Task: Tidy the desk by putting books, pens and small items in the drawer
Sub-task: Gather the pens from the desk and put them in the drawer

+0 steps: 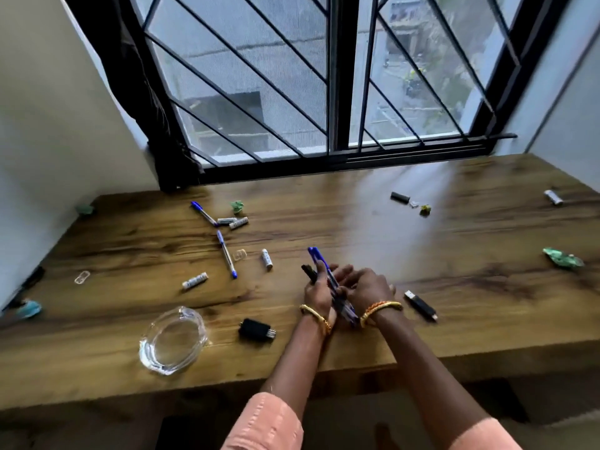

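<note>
Above the middle of the wooden desk (324,222), my left hand (319,292) grips a bundle of pens (319,258), blue ones with a black one beside them. My right hand (370,287) meets it from the right and touches the lower part of the same bundle. Two more blue pens lie to the left, one (226,254) mid-desk and one (204,213) farther back. Several white batteries (194,280) (267,258) (238,223) are scattered among them. No drawer is visible.
A glass ashtray (173,341) and a black plug adapter (256,329) sit near the front edge. A black USB stick (420,305) lies right of my hands. Crumpled green wrappers (563,258) (237,206), a black lighter (400,197) and a battery (553,197) lie farther off. A barred window stands behind.
</note>
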